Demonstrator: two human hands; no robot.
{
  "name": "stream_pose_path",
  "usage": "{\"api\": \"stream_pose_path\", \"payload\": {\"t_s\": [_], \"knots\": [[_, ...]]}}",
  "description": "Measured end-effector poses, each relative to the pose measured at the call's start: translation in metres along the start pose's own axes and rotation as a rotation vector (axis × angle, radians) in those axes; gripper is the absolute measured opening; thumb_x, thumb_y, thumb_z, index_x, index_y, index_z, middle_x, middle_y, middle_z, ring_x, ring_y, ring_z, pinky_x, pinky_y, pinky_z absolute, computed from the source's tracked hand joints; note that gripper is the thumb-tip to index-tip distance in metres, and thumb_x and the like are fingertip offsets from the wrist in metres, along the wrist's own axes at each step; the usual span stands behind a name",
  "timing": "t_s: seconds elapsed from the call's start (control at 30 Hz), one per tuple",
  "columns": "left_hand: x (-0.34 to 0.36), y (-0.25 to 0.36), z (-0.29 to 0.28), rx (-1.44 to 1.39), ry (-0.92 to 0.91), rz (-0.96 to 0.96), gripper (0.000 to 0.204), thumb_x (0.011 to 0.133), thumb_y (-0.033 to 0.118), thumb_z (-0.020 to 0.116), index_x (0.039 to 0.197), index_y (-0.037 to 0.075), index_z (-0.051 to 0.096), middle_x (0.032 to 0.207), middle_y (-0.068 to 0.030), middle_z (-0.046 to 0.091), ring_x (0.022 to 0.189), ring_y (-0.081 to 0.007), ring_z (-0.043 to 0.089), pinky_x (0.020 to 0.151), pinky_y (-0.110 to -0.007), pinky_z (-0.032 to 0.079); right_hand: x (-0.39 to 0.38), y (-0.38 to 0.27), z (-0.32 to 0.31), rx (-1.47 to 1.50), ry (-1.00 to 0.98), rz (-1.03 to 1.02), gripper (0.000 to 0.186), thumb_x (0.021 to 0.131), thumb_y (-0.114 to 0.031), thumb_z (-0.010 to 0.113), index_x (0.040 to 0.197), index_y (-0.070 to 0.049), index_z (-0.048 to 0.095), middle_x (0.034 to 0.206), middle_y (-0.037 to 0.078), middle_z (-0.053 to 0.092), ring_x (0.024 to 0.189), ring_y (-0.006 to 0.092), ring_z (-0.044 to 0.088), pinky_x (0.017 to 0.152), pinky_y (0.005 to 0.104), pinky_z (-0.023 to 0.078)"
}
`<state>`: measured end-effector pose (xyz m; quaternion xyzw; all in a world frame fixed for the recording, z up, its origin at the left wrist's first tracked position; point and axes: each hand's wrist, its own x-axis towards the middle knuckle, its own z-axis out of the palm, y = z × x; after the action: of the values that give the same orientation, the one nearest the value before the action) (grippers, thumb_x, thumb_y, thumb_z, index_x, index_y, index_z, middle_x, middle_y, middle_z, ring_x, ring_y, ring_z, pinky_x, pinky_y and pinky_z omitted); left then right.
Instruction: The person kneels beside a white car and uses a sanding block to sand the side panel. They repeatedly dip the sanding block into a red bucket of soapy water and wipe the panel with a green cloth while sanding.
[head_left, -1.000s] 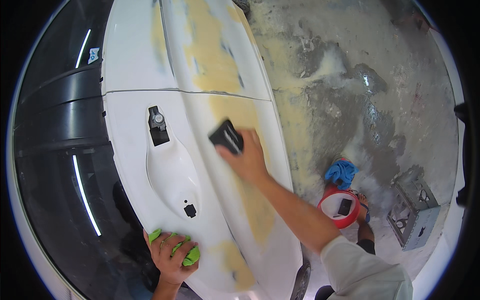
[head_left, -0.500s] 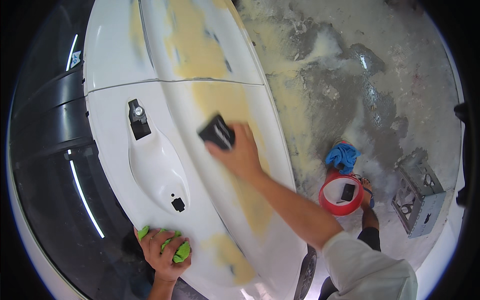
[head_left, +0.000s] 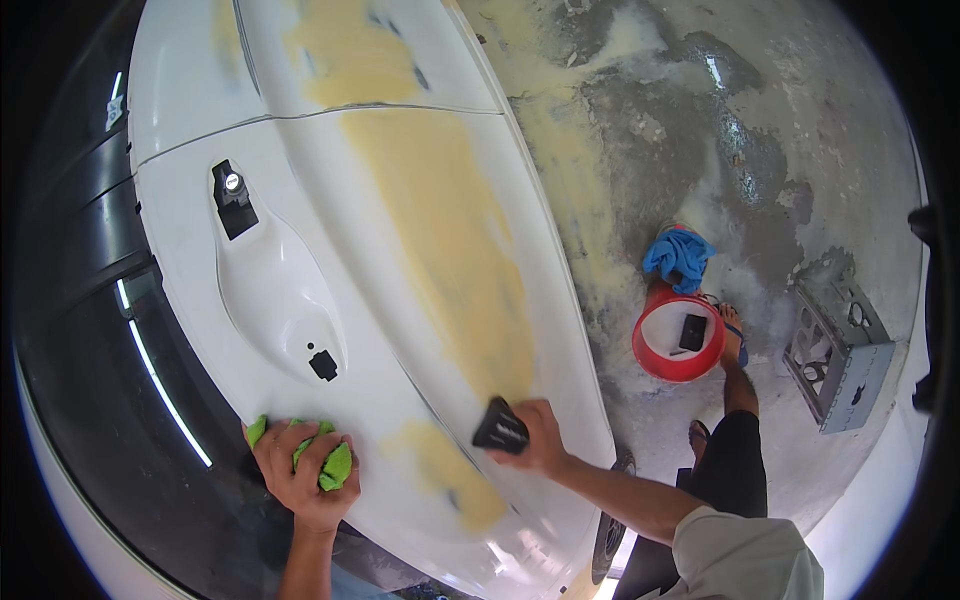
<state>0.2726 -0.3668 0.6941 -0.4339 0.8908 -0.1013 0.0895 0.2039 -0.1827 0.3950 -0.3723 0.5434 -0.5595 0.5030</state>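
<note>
My right hand [head_left: 540, 440] grips a black sanding block [head_left: 500, 428] against the white car door [head_left: 385, 345], at the near end of a long strip of yellowish body filler [head_left: 450, 240]. A smaller filler patch [head_left: 425, 455] lies to the left of the block, across a body crease. My left hand [head_left: 305, 485] is closed around a bunched green cloth [head_left: 337, 466] and rests at the door's upper edge, beside the dark window. Between my left hand and the far panel seam is a recessed handle pocket [head_left: 275, 280] with the handle off and cut-outs showing.
Right of the car, a red bucket [head_left: 640, 350] contains pale liquid and a black block [head_left: 692, 332]. A blue cloth [head_left: 680, 258] lies just beyond it. Farther right stands a grey metal step [head_left: 858, 385]. My leg and sandaled foot are beside the bucket; the concrete floor has wet patches.
My right hand has slid the sanding block along the door toward me, from the middle of the filler strip to its near end. My left hand keeps its grip on the green cloth.
</note>
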Motion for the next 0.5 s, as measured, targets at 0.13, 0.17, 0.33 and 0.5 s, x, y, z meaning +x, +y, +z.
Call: {"api": "stream_pose_path", "payload": {"t_s": [0.13,0.17,0.33,0.5], "knots": [[-0.004,0.001,-0.001,0.009,-0.004,-0.005,0.026,0.067,0.014,0.078,0.09,0.017,0.069,0.103,-0.0022,0.062,0.102,-0.0329,0.059,0.102,-0.057,0.045,0.274,-0.066,0.009,-0.004,0.203,0.037,0.067,0.075,-0.043,0.089,0.119,-0.002,0.059,0.116,0.017,0.059,0.107,0.0365,0.061,0.091,0.0448,0.051],[-0.005,0.001,-0.001,0.012,-0.011,-0.015,0.026,0.067,0.013,0.078,0.091,0.016,0.069,0.103,-0.0026,0.062,0.102,-0.033,0.059,0.1,-0.056,0.046,0.329,-0.08,0.011,-0.019,0.215,0.043,0.068,0.076,-0.046,0.087,0.119,-0.001,0.059,0.117,0.017,0.06,0.108,0.0373,0.061,0.092,0.044,0.051],[-0.002,0.001,0.0,0.024,0.024,0.055,0.028,0.066,0.011,0.078,0.092,0.016,0.069,0.105,-0.0042,0.063,0.101,-0.0335,0.059,0.095,-0.052,0.048,0.274,-0.059,0.005,0.109,0.162,-0.031,0.065,0.073,-0.041,0.088,0.117,-0.002,0.059,0.117,0.015,0.06,0.113,0.0354,0.057,0.098,0.0452,0.047],[0.002,0.003,-0.001,0.036,0.02,0.045,0.028,0.065,0.01,0.078,0.09,0.016,0.069,0.103,-0.0046,0.063,0.099,-0.0334,0.059,0.093,-0.051,0.048,-0.035,0.015,-0.007,0.058,-0.078,-0.007,0.077,0.058,-0.035,0.099,0.117,-0.006,0.058,0.112,0.016,0.06,0.104,0.0356,0.059,0.091,0.0479,0.049]]}}
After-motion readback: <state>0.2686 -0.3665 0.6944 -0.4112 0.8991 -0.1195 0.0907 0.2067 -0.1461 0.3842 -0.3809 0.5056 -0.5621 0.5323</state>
